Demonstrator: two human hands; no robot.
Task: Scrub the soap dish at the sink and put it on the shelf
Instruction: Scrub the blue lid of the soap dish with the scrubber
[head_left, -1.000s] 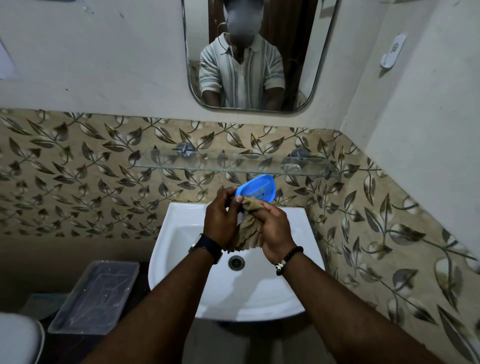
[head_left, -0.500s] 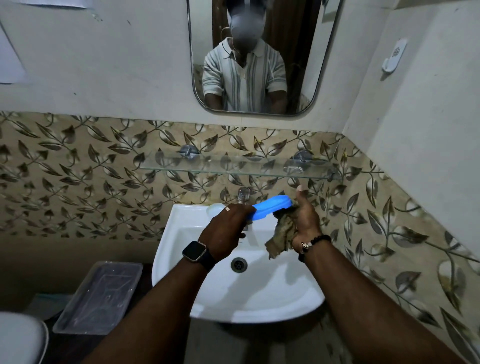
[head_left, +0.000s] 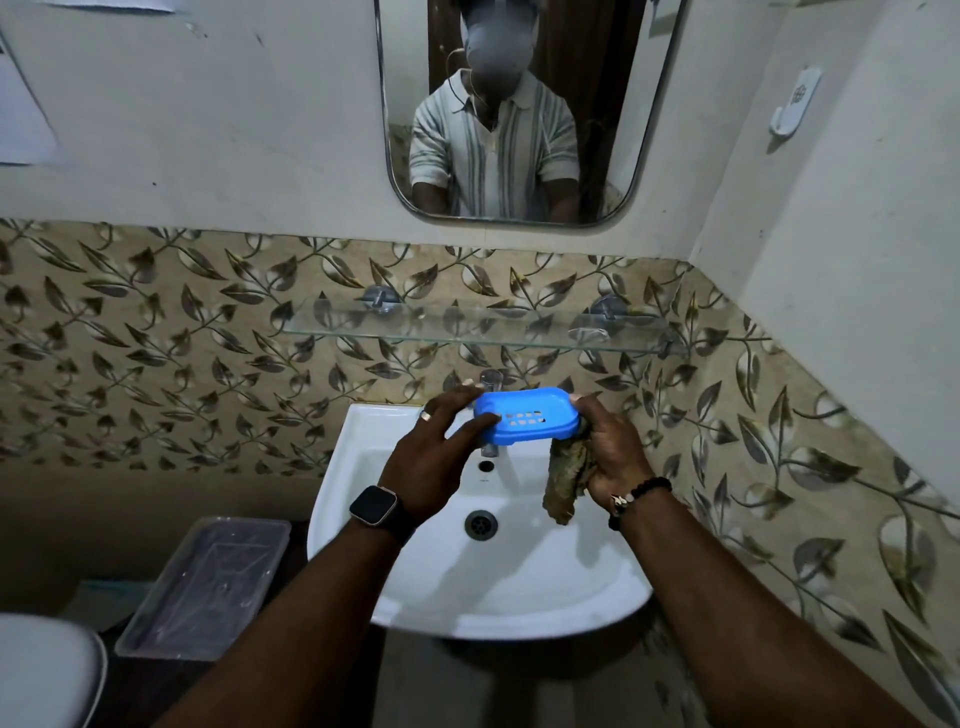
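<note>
You hold the soap dish (head_left: 527, 423) above the back edge of the sink (head_left: 358, 447), below the shelf (head_left: 467, 332), left grip (head_left: 434, 460) pinching its left end, right grip (head_left: 615, 449) clutching the cloth (head_left: 563, 483) at its right end.

Nothing legible is found in the view: no word, number or brand name can be made out. A tiny dark mark is printed on the white sink (head_left: 415, 571) just below the small hole under the tap, at the centre of the frame, but it is too small to be read. An embossed emblem is seen on the white wall hook (head_left: 795, 98) in the upper right, too blurred to be read. No writing can be told on the sheets of paper (head_left: 21, 119) at the upper left edge. The smartwatch (head_left: 373, 506) screen, left of centre, is dark.
</note>
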